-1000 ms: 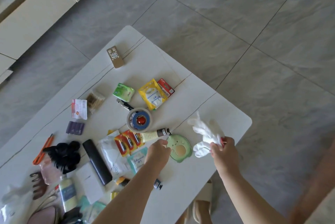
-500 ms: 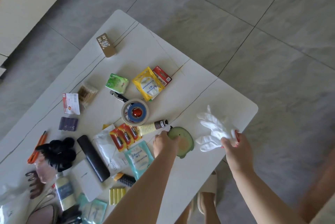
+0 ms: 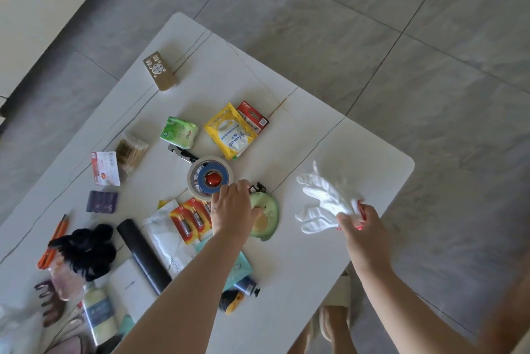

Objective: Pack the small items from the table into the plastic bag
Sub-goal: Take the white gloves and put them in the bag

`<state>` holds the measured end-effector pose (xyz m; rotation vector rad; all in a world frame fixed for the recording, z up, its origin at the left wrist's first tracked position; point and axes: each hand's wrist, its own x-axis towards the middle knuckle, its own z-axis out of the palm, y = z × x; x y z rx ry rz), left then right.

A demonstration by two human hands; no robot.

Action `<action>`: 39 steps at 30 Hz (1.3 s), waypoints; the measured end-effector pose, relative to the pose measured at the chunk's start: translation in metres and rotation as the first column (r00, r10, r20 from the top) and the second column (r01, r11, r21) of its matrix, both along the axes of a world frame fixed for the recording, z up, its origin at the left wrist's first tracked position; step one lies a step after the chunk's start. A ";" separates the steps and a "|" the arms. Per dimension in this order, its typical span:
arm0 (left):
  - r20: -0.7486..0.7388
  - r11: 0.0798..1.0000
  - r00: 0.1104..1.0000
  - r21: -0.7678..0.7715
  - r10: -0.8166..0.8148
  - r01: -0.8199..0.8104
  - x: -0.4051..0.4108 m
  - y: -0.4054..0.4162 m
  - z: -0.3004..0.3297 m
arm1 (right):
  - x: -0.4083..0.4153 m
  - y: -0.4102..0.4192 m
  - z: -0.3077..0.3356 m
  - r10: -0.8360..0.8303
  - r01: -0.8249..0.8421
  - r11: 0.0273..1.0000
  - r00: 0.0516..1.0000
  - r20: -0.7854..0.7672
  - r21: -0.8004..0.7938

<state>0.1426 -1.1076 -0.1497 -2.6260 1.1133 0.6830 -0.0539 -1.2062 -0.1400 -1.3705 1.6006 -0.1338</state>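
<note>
White marble-look table (image 3: 358,147) with thin dark veins, rounded corner; grey stone-tile floor (image 3: 401,38) with dark grout lines around it; cream cabinet fronts (image 3: 37,9) along the upper left edge; beige slipper (image 3: 334,322) on the floor beside the table's near edge

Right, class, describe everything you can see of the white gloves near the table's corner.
The white gloves look like thin, soft fabric, and seem to be a pair bunched together. Their limp fingers fan out to the left and rest on the white table, near its rounded corner. The right hand pinches them at the cuff end, where a red trim shows between its fingers. Nothing else touches them; the green avocado-shaped item lies apart to their left.
</note>
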 end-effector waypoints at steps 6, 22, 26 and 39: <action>-0.141 0.986 0.983 0.134 0.119 -0.100 -0.003 -0.009 0.004 | -0.011 0.001 0.007 -0.045 0.044 0.998 0.999 0.030 0.035; -0.740 0.775 0.532 -0.023 0.411 -0.631 -0.101 -0.080 0.136 | -0.096 -0.041 0.137 -0.360 0.374 0.926 0.913 0.192 -0.045; -0.836 0.778 0.425 0.004 0.348 -0.628 -0.149 -0.114 0.180 | -0.146 -0.054 0.184 -0.346 0.369 0.908 0.927 0.141 -0.199; -0.938 0.927 0.309 0.030 0.155 -0.375 -0.382 -0.211 0.266 | -0.356 -0.064 0.268 -0.650 0.700 0.618 0.711 0.268 -0.357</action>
